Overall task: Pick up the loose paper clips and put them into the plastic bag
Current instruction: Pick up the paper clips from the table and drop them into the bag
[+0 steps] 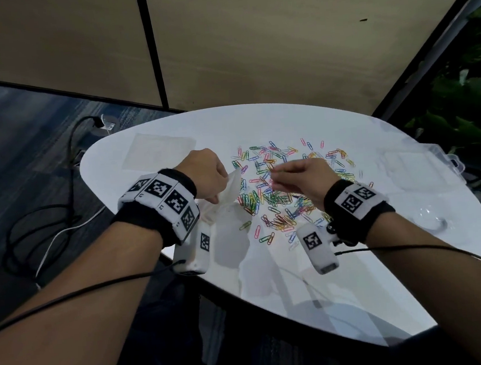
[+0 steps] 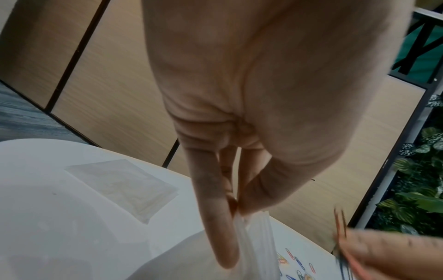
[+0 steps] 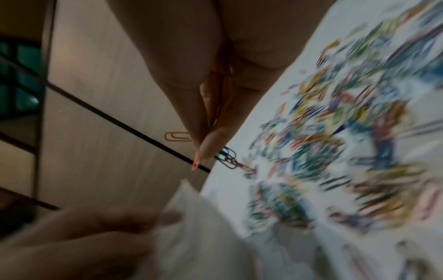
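Many coloured paper clips (image 1: 275,199) lie scattered over the middle of the white table (image 1: 314,277). My left hand (image 1: 207,179) pinches the top edge of a clear plastic bag (image 1: 228,195) and holds it up just left of the pile; the pinch shows in the left wrist view (image 2: 239,210) on the bag (image 2: 256,246). My right hand (image 1: 297,177) hovers above the pile, a short way right of the bag's mouth, pinching a few clips (image 3: 227,157) that stick out between thumb and fingers (image 3: 208,144). The bag (image 3: 196,227) hangs blurred below them.
Another flat clear bag (image 1: 158,150) lies at the table's far left. A clear plastic box (image 1: 424,166) stands at the right edge, a clear lid (image 1: 431,218) nearer me. Cables (image 1: 48,222) run over the floor to the left, plants (image 1: 470,98) stand to the right, wooden wall panels behind.
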Demonstrator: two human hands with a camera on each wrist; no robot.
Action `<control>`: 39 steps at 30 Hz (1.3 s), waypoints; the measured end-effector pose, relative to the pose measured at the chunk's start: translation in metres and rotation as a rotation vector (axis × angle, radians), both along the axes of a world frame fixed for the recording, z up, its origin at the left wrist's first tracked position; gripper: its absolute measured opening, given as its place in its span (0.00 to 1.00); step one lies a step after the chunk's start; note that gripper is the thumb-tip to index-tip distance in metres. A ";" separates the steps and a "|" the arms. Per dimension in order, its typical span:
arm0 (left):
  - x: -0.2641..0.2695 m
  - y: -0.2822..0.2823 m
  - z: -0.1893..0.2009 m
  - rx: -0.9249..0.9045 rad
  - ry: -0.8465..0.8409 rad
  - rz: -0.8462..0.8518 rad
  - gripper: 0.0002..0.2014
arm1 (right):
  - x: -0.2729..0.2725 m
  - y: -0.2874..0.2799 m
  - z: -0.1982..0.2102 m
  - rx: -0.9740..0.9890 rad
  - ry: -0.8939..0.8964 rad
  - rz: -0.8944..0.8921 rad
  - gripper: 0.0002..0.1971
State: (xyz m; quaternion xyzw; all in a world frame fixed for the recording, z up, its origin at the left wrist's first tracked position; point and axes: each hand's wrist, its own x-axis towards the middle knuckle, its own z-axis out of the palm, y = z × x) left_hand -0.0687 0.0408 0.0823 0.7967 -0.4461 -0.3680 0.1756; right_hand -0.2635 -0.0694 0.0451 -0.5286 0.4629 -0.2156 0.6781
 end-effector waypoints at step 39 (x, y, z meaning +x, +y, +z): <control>-0.005 -0.006 0.008 -0.007 -0.113 -0.051 0.15 | -0.035 0.035 -0.100 -1.424 0.796 1.236 0.25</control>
